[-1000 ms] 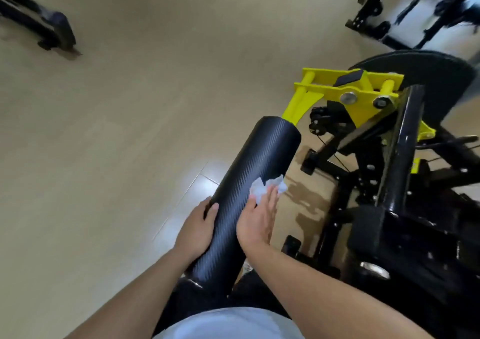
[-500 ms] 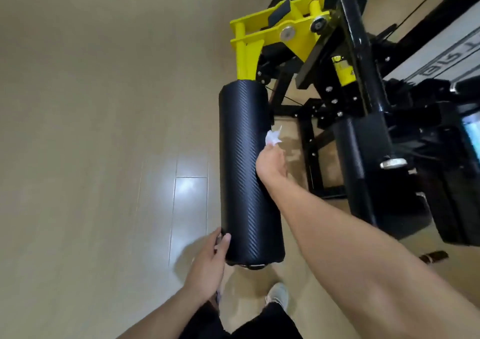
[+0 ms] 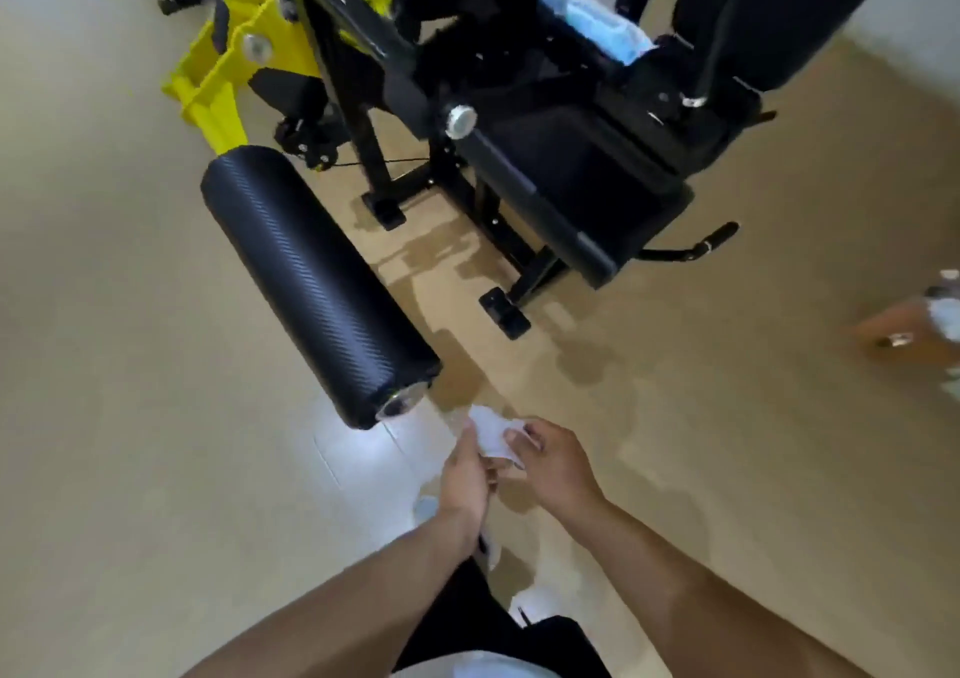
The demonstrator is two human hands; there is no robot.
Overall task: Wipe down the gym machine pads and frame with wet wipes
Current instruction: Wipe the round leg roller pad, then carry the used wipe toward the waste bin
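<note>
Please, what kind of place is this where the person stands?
Most likely a gym. A black textured cylindrical roller pad hangs from a yellow metal arm of a black-framed exercise machine with a black padded seat, on a pale beige floor. Both hands hold a white wipe.

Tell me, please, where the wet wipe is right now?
In the head view, low centre: the wet wipe is held between the left hand and right hand, just off the roller pad.

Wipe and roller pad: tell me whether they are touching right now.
Apart. The head view shows the wipe held between the left hand and right hand, with bare floor between it and the end of the roller pad.
</note>
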